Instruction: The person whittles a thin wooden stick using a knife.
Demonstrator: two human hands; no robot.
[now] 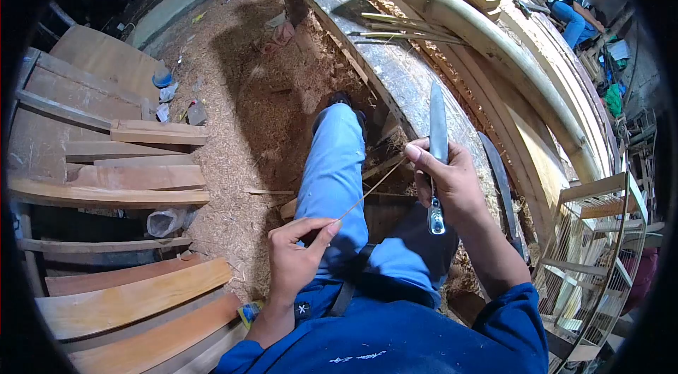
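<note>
A thin pale bamboo strip (376, 186) stretches between my hands above my legs. Pinched on its lower end are the thumb and fingers of my left hand (300, 250). My right hand (452, 180) holds a knife (438, 123) with its broad blade pointing up and its metal handle end below the fingers. The thumb and forefinger of that hand also pinch the strip's upper end, beside the blade. Several split bamboo strips (409, 26) lie across the worn wooden bench (395, 70) ahead. A long dark curved blade (500, 180) rests right of my right hand.
A thick bamboo pole (487, 35) lies beyond the bench. At the right stands a wooden frame cage (593, 261) with thin bars. Curved boards (134, 296) are stacked at the left. Shavings (233, 155) cover the floor. Another person (573, 12) sits at the far upper right.
</note>
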